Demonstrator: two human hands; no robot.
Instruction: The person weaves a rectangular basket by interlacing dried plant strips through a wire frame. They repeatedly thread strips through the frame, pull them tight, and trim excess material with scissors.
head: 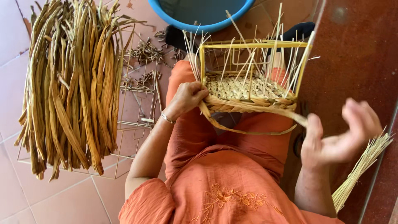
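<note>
A half-woven basket [248, 89] on a yellow wire frame rests on my lap, with thin straw stakes sticking up from its woven base. My left hand [187, 97] grips the basket's near left corner. A long flat dried leaf strand [248, 132] runs from that corner in a loop under the basket toward my right hand [338, 135]. The right hand is blurred, fingers spread, with the strand's end at its thumb side; whether it grips the strand is unclear.
A big bundle of dried leaf strands [70, 83] lies on wire frames [132, 124] on the tiled floor at left. A blue basin [203, 16] stands at the top. A bundle of thin straws [360, 166] lies at the right by a red-brown surface.
</note>
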